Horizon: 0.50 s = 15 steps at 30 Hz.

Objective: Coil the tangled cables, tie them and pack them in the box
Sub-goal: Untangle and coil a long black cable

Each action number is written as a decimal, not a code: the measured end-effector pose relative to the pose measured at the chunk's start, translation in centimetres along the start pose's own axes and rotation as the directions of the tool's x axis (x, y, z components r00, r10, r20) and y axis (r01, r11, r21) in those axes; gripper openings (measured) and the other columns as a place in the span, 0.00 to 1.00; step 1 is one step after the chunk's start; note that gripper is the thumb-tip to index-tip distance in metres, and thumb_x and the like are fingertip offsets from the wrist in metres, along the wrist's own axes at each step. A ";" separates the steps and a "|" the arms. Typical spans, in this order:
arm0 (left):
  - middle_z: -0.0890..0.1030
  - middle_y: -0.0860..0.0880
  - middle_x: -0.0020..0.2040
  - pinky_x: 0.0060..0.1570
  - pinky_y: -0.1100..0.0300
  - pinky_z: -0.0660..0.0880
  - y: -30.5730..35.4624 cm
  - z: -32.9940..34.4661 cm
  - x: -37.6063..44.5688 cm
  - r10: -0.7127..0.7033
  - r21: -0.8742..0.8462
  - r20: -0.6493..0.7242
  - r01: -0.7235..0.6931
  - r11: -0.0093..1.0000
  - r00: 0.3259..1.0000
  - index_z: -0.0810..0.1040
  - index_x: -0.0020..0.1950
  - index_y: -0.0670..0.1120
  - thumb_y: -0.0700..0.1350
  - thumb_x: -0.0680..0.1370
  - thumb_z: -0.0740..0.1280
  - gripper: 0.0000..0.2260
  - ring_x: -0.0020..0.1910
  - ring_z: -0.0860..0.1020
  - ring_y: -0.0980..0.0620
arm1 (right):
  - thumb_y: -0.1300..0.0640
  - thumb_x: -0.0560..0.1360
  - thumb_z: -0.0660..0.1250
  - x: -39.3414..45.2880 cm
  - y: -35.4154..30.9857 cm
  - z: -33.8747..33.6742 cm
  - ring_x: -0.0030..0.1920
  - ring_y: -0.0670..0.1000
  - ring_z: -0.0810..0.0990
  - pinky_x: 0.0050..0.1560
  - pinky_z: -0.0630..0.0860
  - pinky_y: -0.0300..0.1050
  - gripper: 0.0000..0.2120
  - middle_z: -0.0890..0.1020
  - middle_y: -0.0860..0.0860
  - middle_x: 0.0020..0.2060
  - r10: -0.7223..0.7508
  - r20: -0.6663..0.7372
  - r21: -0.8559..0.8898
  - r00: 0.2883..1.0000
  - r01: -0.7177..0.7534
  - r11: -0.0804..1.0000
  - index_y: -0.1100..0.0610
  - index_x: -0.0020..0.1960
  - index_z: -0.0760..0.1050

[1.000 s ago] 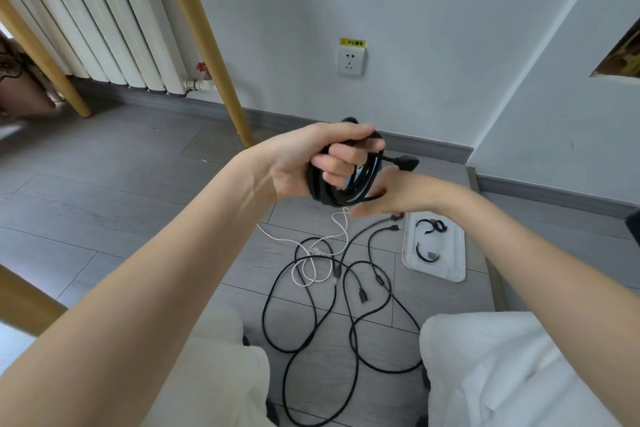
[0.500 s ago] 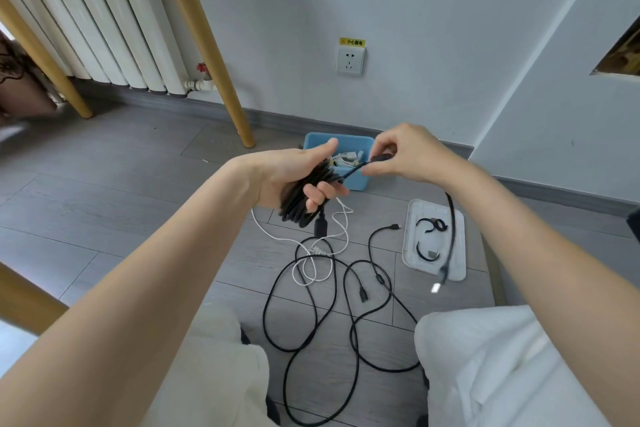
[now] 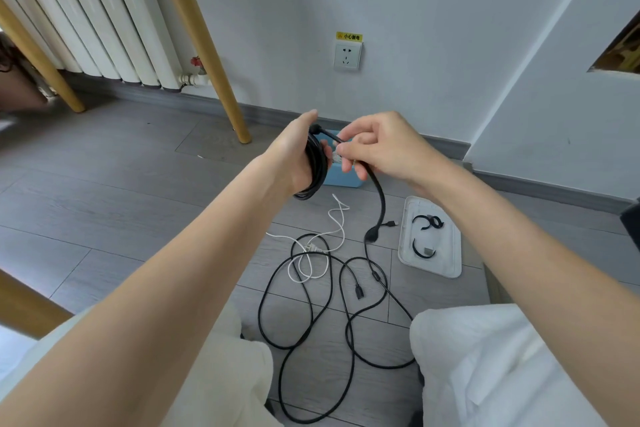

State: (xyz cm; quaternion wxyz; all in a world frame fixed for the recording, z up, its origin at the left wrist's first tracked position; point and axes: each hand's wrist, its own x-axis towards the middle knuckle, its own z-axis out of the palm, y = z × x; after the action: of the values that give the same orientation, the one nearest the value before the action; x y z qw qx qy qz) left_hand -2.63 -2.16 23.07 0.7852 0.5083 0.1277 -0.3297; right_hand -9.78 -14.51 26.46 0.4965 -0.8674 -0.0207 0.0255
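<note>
My left hand (image 3: pixel 294 156) grips a coil of black cable (image 3: pixel 316 170) held upright above the floor. My right hand (image 3: pixel 377 146) pinches that cable's loose end (image 3: pixel 379 198), which hangs down to a plug near the floor. Behind my hands sits the blue box (image 3: pixel 341 178), mostly hidden. On the floor below lie tangled black cables (image 3: pixel 311 315) and a white cable (image 3: pixel 332 229).
A white lid (image 3: pixel 405 243) lies on the floor at the right with two black cable ties (image 3: pixel 426 222) on it. A wooden leg (image 3: pixel 221 80) and a radiator (image 3: pixel 86 17) stand at the back left. My knees in white trousers frame the cables.
My right hand has moved in close to my left hand, drawing the loose end toward the coil. The coil now hangs upright in my left hand.
</note>
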 end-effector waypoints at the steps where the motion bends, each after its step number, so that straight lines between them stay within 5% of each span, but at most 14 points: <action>1: 0.71 0.47 0.44 0.36 0.63 0.76 0.2 -0.1 0.1 0.029 -0.051 -0.013 -0.030 0.998 0.999 0.69 0.62 0.38 0.54 0.78 0.61 0.22 0.42 0.73 0.51 | 0.63 0.76 0.64 -0.3 0.0 0.0 0.22 0.44 0.71 0.35 0.71 0.35 0.05 0.79 0.52 0.29 -0.011 0.060 0.018 0.998 0.009 1.000 0.64 0.50 0.76; 3: 0.74 0.50 0.42 0.43 0.60 0.74 0.7 -0.2 0.2 0.113 -0.128 -0.037 -0.117 0.985 0.993 0.73 0.56 0.39 0.50 0.78 0.63 0.15 0.43 0.75 0.53 | 0.62 0.77 0.63 -0.8 0.1 0.2 0.23 0.43 0.69 0.31 0.68 0.32 0.07 0.78 0.52 0.29 -0.042 0.211 0.006 0.976 0.042 0.999 0.65 0.49 0.77; 5: 0.70 0.52 0.30 0.34 0.63 0.71 1.1 0.0 -0.4 0.177 -0.199 0.003 -0.173 0.965 0.984 0.69 0.41 0.43 0.47 0.79 0.63 0.10 0.28 0.71 0.56 | 0.62 0.78 0.62 -0.8 0.7 0.4 0.25 0.43 0.69 0.32 0.68 0.30 0.08 0.78 0.51 0.30 -0.044 0.357 -0.031 0.933 0.059 0.998 0.63 0.50 0.78; 9: 0.66 0.55 0.23 0.20 0.69 0.64 1.5 0.3 -2.0 0.113 -0.263 0.329 -0.024 0.965 0.938 0.69 0.43 0.42 0.49 0.80 0.59 0.11 0.17 0.65 0.60 | 0.56 0.78 0.64 -0.1 3.3 0.4 0.28 0.43 0.72 0.38 0.70 0.33 0.10 0.80 0.49 0.30 0.106 0.481 -0.267 0.870 0.030 0.963 0.60 0.48 0.81; 12: 0.66 0.54 0.22 0.18 0.70 0.62 2.1 0.0 -3.1 -0.031 -0.134 0.630 0.148 0.980 0.776 0.72 0.44 0.40 0.50 0.77 0.59 0.13 0.15 0.62 0.59 | 0.48 0.75 0.66 0.1 5.5 -0.5 0.26 0.43 0.71 0.40 0.71 0.39 0.12 0.76 0.44 0.23 0.267 0.446 -0.515 0.854 0.001 0.857 0.54 0.38 0.80; 15: 0.60 0.55 0.24 0.18 0.68 0.62 2.1 -0.6 -3.9 -0.186 0.073 0.735 0.196 0.978 0.653 0.74 0.45 0.39 0.49 0.77 0.58 0.14 0.17 0.57 0.60 | 0.46 0.71 0.70 -0.1 5.7 -1.5 0.32 0.47 0.69 0.38 0.66 0.40 0.14 0.74 0.49 0.27 0.238 0.367 -0.482 0.899 -0.036 0.875 0.51 0.30 0.76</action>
State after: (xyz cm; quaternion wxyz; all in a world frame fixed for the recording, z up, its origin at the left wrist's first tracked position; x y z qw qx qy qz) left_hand -4.11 0.45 26.39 0.7340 0.3105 -0.1452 -0.5864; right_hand -9.69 -18.69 22.32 0.2556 -0.9342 -0.0682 0.2393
